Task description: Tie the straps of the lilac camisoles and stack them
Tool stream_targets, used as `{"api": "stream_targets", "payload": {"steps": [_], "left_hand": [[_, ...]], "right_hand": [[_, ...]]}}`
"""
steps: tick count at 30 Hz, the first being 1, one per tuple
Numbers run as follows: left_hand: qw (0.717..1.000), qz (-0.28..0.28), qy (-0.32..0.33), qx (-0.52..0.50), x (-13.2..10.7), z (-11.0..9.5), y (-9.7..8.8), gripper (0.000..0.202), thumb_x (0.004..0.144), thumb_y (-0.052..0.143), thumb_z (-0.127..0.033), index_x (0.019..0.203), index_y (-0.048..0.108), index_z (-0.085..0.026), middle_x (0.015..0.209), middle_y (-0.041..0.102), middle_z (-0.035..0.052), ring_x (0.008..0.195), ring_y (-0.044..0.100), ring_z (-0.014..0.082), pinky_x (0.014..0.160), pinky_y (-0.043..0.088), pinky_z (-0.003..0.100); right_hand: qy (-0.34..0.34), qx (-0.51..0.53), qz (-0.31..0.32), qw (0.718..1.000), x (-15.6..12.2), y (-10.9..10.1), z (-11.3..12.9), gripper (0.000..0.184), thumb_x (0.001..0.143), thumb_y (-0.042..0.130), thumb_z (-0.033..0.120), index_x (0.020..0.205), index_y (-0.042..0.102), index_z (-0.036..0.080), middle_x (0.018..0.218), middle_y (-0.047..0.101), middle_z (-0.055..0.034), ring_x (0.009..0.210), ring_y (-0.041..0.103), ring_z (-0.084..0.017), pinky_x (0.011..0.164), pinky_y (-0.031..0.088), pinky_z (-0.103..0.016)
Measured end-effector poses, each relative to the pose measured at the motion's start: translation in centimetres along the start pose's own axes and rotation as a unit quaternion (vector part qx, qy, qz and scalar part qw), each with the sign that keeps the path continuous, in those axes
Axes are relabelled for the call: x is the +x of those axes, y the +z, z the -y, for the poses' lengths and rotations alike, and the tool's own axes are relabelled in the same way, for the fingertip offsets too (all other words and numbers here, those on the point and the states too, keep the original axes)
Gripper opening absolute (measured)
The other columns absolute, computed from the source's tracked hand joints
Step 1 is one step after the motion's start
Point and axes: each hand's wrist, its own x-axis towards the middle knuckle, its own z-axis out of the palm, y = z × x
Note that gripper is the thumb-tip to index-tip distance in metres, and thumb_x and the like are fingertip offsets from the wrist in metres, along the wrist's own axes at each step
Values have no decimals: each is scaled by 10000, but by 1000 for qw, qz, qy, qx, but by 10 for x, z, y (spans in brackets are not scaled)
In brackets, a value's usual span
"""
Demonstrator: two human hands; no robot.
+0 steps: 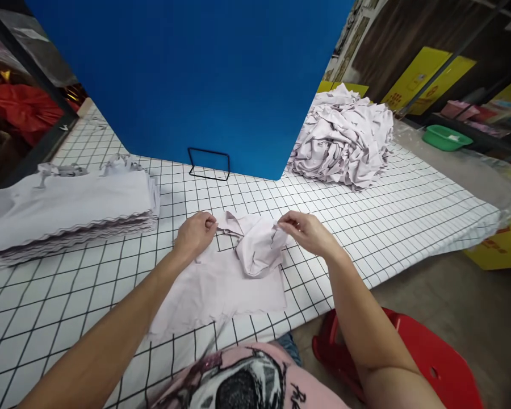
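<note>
A pale pinkish-white piece of fabric (234,284) lies on the checked tablecloth in front of me, its upper part bunched and folded over. My left hand (197,232) pinches a corner of the cloth at its upper left. At the upper right, the fingers of my right hand (306,230) are closed on the raised, crumpled edge. Between the two hands the cloth sags in loose folds. Its lower part spreads fairly flat towards my body, with an uneven bottom edge.
To the left is a neat stack of similar fabric pieces (76,207). A large crumpled heap of cloth (344,136) sits at the back right. A big blue panel (204,79) with a black wire stand (209,165) rises ahead. A red stool (426,352) stands at lower right.
</note>
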Motion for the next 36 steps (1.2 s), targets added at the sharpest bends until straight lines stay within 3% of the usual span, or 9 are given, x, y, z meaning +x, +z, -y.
{"api": "stream_targets", "payload": {"steps": [2,6,11,16,20,24,28,32,36], "left_hand": [[1000,-6,9,-19,-15,-5,-1,172,860,516,-294,854,655,-193,856,673,41,779,611,191,699,464,312],[993,22,109,-44,-40,-29,9,197,889,531,-341,929,640,-182,922,651,58,843,601,201,737,485,324],[973,109,202,36,-53,-50,34,238,829,658,-336,988,637,-161,992,627,96,967,565,276,786,485,401],[981,88,168,-42,-30,-34,27,251,913,532,-389,984,650,-179,995,627,83,951,575,239,798,494,370],[998,-45,37,23,9,-2,15,376,863,564,-417,1108,634,-140,1113,614,143,1057,543,304,879,471,428],[998,39,-27,30,32,8,11,220,775,636,-373,848,691,-172,905,686,90,950,594,280,793,483,368],[1000,19,-17,-10,43,-8,-6,137,783,577,-278,781,672,-178,841,702,51,797,623,202,680,476,292],[992,-108,-11,-58,52,-25,-46,131,807,559,-251,878,643,-179,834,690,47,732,612,181,673,489,285],[980,-191,8,-59,35,-37,-98,173,837,555,-279,953,627,-173,824,660,25,691,589,142,626,475,250]], "right_hand": [[25,-49,-54,997,14,10,-26,212,923,513,247,1056,664,181,977,671,-71,826,620,-168,738,525,-326],[-5,-154,-17,988,41,32,-61,387,872,519,104,1235,621,191,1139,603,-102,1034,594,-196,884,509,-352],[17,-208,-9,978,58,36,-66,272,852,536,76,1056,694,161,1028,615,-95,1009,584,-211,883,494,-342],[-29,-173,-106,979,27,30,-28,235,941,490,194,1117,640,154,1044,602,-117,1032,561,-238,883,488,-388],[-104,-171,-13,980,-11,64,10,419,856,663,440,1181,613,179,1097,605,-119,1006,563,-269,805,501,-411],[-78,-197,30,977,-19,90,10,150,885,643,322,960,677,196,922,641,-76,885,584,-242,765,476,-415],[-19,12,-98,995,-4,50,-11,159,941,560,316,900,651,192,782,605,-24,712,541,-147,652,454,-296],[16,226,-270,936,7,-6,-21,240,887,639,414,814,596,189,697,529,13,622,485,-105,560,417,-241],[8,339,-329,882,0,-25,-14,237,836,711,391,804,582,195,693,505,29,584,457,-78,534,401,-213]]}}
